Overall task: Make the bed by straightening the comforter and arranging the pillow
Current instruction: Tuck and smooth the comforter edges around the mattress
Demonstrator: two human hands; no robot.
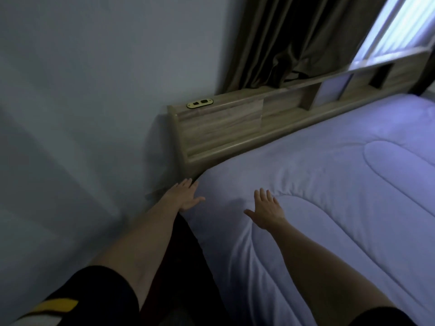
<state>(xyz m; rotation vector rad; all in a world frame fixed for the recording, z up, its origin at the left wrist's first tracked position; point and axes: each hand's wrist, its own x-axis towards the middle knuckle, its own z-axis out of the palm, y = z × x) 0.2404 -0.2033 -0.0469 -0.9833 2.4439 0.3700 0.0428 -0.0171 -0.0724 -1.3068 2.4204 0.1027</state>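
Note:
A pale lilac quilted comforter (329,184) lies spread over the bed, reaching up to the headboard. My left hand (184,196) lies flat with straight fingers against the comforter's near left corner, at the bed's edge. My right hand (266,211) presses palm down with spread fingers on top of the comforter, a little to the right of the corner. Neither hand holds anything. No pillow shows in this view.
A wooden headboard (223,123) with open shelf niches runs along the bed's top end, with a small socket plate (200,104) on its left top. A plain wall (82,102) is close on the left. Dark curtains (294,38) and a bright window (395,27) stand behind.

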